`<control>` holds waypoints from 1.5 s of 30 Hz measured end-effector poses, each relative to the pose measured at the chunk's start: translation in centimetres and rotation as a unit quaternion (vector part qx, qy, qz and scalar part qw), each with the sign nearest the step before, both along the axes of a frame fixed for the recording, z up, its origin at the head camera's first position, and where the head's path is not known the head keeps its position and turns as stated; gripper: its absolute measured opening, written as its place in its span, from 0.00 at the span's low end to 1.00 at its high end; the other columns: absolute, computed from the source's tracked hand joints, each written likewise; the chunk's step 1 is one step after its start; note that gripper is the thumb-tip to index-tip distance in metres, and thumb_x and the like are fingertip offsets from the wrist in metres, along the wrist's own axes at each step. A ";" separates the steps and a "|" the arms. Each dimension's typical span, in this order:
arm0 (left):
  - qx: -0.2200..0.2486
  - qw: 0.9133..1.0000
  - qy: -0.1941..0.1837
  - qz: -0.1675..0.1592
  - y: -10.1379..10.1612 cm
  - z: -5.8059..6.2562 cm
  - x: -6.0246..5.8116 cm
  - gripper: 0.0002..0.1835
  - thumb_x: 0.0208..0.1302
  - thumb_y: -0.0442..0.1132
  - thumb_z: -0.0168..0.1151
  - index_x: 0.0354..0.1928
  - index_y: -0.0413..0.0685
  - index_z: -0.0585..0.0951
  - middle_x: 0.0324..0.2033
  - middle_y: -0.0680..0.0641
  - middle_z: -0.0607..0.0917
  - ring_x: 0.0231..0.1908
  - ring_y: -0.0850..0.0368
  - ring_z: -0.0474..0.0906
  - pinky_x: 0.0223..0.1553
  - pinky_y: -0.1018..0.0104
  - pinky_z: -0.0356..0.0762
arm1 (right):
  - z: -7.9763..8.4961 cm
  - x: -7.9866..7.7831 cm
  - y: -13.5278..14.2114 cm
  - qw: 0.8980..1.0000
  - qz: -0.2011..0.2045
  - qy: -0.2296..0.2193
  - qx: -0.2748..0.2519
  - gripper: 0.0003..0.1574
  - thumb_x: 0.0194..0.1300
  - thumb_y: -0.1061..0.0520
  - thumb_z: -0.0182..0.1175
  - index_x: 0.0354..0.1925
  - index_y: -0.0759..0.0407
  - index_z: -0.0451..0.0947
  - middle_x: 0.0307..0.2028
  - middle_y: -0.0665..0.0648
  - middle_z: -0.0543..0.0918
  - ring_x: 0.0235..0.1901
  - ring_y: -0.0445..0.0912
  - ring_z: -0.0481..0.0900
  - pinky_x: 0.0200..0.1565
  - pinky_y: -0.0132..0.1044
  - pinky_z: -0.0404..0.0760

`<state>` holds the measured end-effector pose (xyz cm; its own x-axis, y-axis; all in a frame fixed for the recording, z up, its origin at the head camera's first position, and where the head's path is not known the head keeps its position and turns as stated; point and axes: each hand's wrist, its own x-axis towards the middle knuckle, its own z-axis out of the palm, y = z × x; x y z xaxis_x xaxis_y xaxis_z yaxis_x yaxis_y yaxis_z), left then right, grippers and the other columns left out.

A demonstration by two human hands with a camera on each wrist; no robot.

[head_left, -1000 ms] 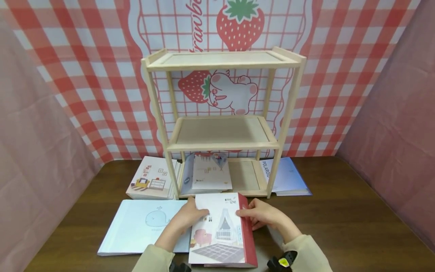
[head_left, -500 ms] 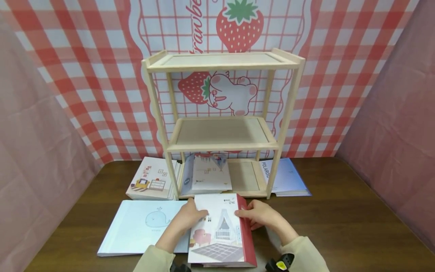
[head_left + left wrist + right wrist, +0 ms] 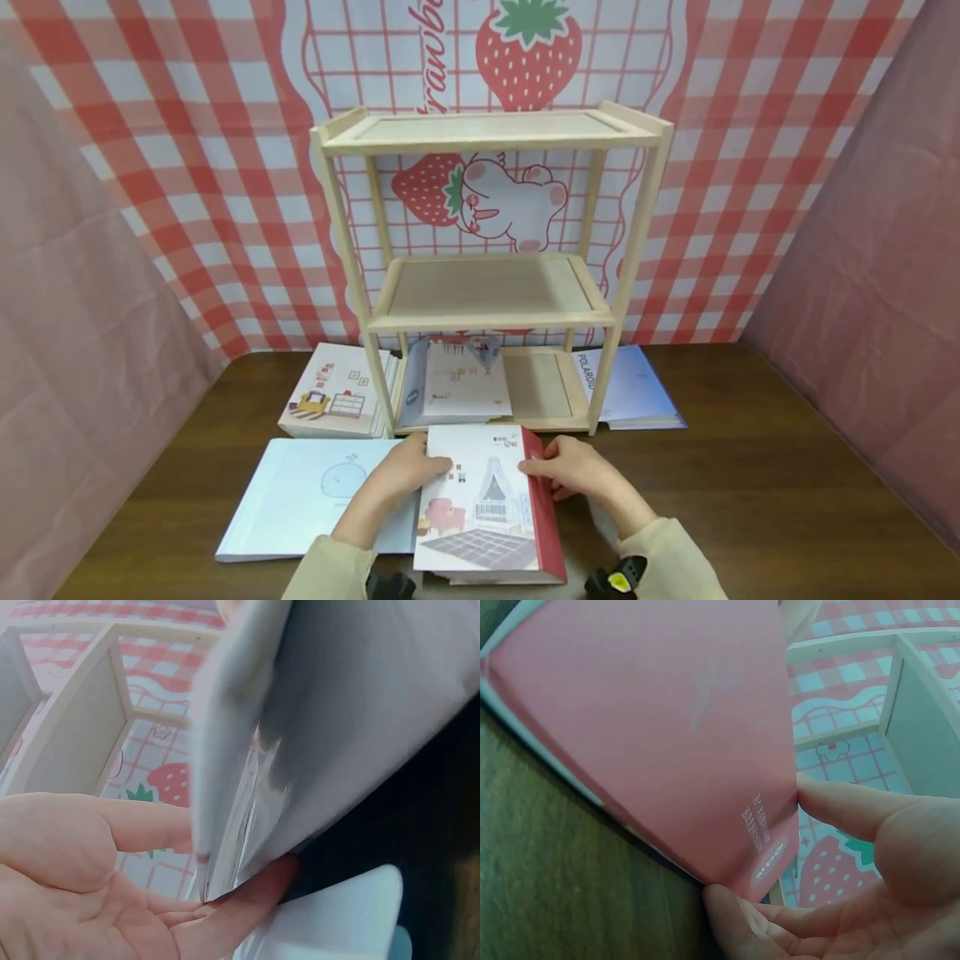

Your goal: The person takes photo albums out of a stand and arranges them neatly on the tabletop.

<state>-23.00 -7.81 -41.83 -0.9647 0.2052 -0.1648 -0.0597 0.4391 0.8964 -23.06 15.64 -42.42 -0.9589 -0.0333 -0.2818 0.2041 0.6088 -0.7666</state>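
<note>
A thick photo album with a white illustrated cover and a red spine is held in front of the shelf by both hands. My left hand grips its left edge, thumb on the cover. In the left wrist view, fingers reach under the album's clear plastic pages. The right hand pinches the spine side, thumb on top and fingers below, as the right wrist view shows at the spine's corner. The left forearm passes over a pale blue whale-print album.
A three-tier wooden shelf stands behind the album. On its bottom tier lie stacked albums. A white furniture-print album lies left of the shelf, a blue POLAROID album at its right, all on the dark wooden table.
The album and both hands have shifted very slightly left, and the album's near edge sits a little higher in the head view. Both hands keep their grip.
</note>
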 end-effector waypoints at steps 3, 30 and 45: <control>-0.031 0.999 0.010 0.012 -0.1 0.0 -0.1 0.24 0.54 0.33 0.58 0.53 0.28 0.70 0.42 0.37 0.79 0.44 0.44 0.75 0.48 0.48 0.71 | 0.0 -0.1 0.0 1.000 -0.001 -0.001 0.002 0.24 0.50 0.49 0.67 0.33 0.66 0.70 0.24 0.58 0.75 0.20 0.45 0.77 0.25 0.38 0.80; -0.145 0.988 0.041 0.018 -0.2 -0.2 -0.3 0.18 0.47 0.36 0.65 0.41 0.35 0.75 0.17 0.48 0.77 0.15 0.59 0.72 0.23 0.68 0.67 | -0.3 -0.2 0.1 1.000 -0.001 0.003 0.000 0.25 0.49 0.48 0.67 0.33 0.66 0.70 0.24 0.58 0.75 0.20 0.45 0.77 0.25 0.38 0.80; -0.098 0.985 0.112 0.090 -0.9 -0.7 -1.5 0.11 0.53 0.35 0.58 0.38 0.37 0.80 0.26 0.47 0.80 0.24 0.59 0.72 0.25 0.68 0.69 | 0.1 -1.5 0.8 0.995 -0.005 0.088 -0.037 0.21 0.58 0.55 0.60 0.40 0.73 0.72 0.27 0.59 0.78 0.24 0.45 0.76 0.29 0.38 0.80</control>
<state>-24.49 -8.70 -42.51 -0.9992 0.0132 0.0364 0.0370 0.6061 0.7945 -24.54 16.40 -42.33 -0.9937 -0.0372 -0.1058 0.0683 0.5478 -0.8338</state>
